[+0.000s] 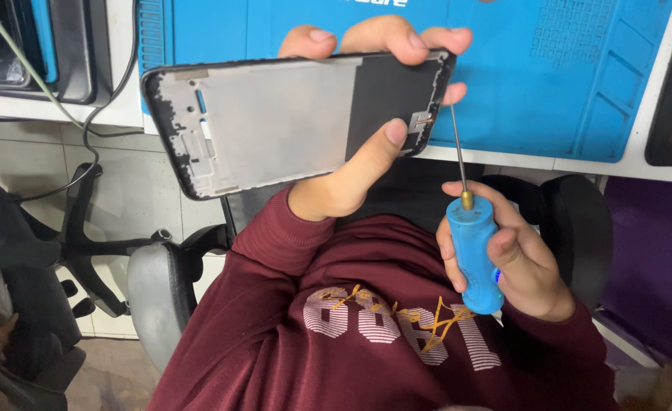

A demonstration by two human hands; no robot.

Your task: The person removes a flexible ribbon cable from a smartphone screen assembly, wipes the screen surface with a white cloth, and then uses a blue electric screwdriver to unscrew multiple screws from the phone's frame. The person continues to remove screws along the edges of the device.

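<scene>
My left hand [349,181] grips a phone middle frame [275,122] by its right end, thumb on the inner face and fingertips curled over the top edge. The frame is held level, silver metal plate facing me, with a black rim and a dark panel at the right. My right hand [530,262] is wrapped around the blue handle of a screwdriver [473,251]. Its thin metal shaft points up, and the tip reaches the frame's lower right corner beside my left thumb.
A blue work mat [549,76] lies on the white bench beyond the frame. A dark tray [46,46] and trailing cables [84,129] are at the upper left. Grey-armed office chairs [153,289] stand on the tiled floor. A purple surface [656,259] is at the right.
</scene>
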